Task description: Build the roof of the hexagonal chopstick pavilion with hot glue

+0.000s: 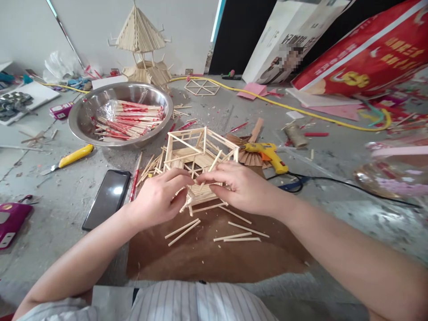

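A small frame model of pale wooden sticks point(185, 148), open-topped with slatted parts inside, stands on a brown sheet point(214, 261). At its near left corner, my left hand point(163, 195) is closed, fingers curled on the sticks. My right hand point(242, 185) reaches in from the right, closed, thumb and fingers pinching at the model's near side. A slanting stick point(216, 161) rises just behind the right fingers. Both sets of fingertips nearly meet, and they hide the exact spot they grip. Several loose sticks point(182, 232) lie on the sheet in front.
A steel bowl point(75, 129) holds packets of sticks. Left lie a phone point(107, 200) and a yellow utility knife point(76, 156). A yellow glue gun point(272, 156) with a black cord lies right. Behind stand a stick pagoda point(140, 35) and a red bag point(368, 53).
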Available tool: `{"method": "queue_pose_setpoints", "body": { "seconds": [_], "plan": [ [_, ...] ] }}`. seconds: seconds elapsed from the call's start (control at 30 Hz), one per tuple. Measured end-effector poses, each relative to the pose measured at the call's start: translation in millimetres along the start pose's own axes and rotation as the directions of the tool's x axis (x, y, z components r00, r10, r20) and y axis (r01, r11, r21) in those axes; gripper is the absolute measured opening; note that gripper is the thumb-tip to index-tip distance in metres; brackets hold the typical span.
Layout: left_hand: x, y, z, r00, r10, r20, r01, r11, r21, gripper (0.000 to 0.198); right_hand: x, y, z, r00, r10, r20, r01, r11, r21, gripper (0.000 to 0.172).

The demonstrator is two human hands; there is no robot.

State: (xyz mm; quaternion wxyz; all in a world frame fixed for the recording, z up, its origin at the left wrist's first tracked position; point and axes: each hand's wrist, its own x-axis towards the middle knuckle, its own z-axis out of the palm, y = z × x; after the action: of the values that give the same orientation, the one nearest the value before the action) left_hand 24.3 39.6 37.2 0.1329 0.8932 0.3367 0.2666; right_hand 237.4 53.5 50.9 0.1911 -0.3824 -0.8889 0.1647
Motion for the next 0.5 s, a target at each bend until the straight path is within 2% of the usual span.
{"method": "queue_pose_setpoints", "body": {
  "seconds": [0.13,0.5],
  "plan": [
    [-1.4,-3.2,1.0,0.997,0.043,0.056,-0.042,0.999,-0.013,0.026,1.9,-0.7,3.3,0.996,-0.052,0.077,0.051,0.999,0.019,0.037],
    [-2.5,-7.8,3.3,0.984,0.125,0.124,-0.133,0.990,0.056,0.025,4.8,-0.2,7.3,0.983,-0.082,0.166,0.070,0.995,0.075,0.033]
  ]
}}
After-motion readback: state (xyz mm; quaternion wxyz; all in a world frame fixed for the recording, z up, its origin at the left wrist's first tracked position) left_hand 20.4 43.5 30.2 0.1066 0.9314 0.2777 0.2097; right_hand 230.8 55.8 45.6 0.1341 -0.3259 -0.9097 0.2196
